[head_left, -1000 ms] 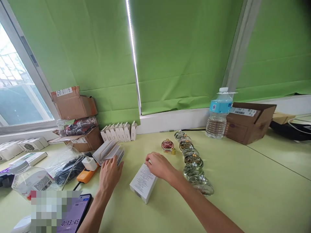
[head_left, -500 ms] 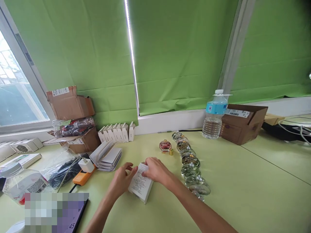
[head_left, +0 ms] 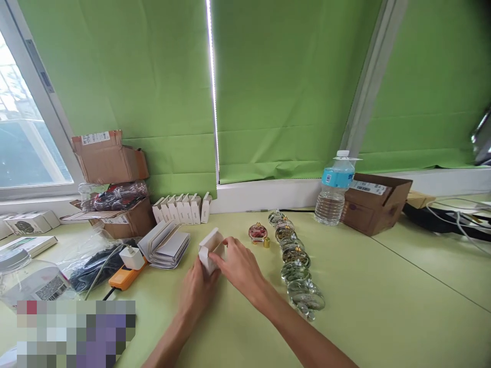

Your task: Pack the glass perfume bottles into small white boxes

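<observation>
A small white cardboard box is held up between my hands, its end flap lifted at the top. My left hand wraps round its lower side. My right hand grips the box near its open end, with the thumb across the front. Beyond my right hand stands a round glass bottle with red contents, and beside it a gold cap. To the right, a row of round clear glass bottles runs toward me.
Several white boxes stand in a row near the wall, behind a stack of flattened white boxes. At left are brown cartons, an orange power strip and a plastic jar. A water bottle and open carton stand right.
The white box has been raised from lying tilted and turned so its end faces up, with its flap open. My left hand has moved down round its lower part.
</observation>
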Motion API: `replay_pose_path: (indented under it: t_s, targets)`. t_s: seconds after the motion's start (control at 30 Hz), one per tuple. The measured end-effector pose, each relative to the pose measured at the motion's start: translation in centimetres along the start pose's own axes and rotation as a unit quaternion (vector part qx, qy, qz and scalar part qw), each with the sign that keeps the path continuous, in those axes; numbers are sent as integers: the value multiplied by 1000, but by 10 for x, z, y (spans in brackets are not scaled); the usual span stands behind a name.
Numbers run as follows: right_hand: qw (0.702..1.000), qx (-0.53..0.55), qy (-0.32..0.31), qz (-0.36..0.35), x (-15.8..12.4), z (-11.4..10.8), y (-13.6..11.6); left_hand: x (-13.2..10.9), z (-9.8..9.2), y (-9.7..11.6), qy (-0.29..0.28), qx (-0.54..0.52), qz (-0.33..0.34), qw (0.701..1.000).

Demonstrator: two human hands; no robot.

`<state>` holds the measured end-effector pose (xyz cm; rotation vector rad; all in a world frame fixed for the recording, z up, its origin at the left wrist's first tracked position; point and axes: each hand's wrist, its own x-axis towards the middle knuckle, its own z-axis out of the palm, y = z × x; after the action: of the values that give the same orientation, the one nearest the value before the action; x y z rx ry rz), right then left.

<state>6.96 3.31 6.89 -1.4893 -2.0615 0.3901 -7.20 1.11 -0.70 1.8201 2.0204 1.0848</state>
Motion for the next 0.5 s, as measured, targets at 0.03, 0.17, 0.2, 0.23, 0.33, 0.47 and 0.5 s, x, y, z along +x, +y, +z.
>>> replay_pose_path:
  t_s: [0.03,0.17,0.2,0.23,0.33,0.47,0.5]
  targets:
    - [1000,-5,-22,10,-1,1,1,-1,3,-2,-11,5,6,1000]
    - [996,46,-71,-19,-5,7,6,-3,5,-8,-25,26,10,999]
    - [996,58,-70,-21,-5,10,8,-3,5,-9,-26,30,8,999]
    - [996,65,-63,-18,-5,14,10,-3,5,-9,-28,34,8,999]
    - [997,77,-16,-2,0,31,15,-5,5,-5,-38,40,14,998]
    - [996,91,-9,12,15,53,20,-9,8,1,-57,60,27,996]
    - [996,88,-10,18,19,57,21,-8,8,1,-61,64,27,996]
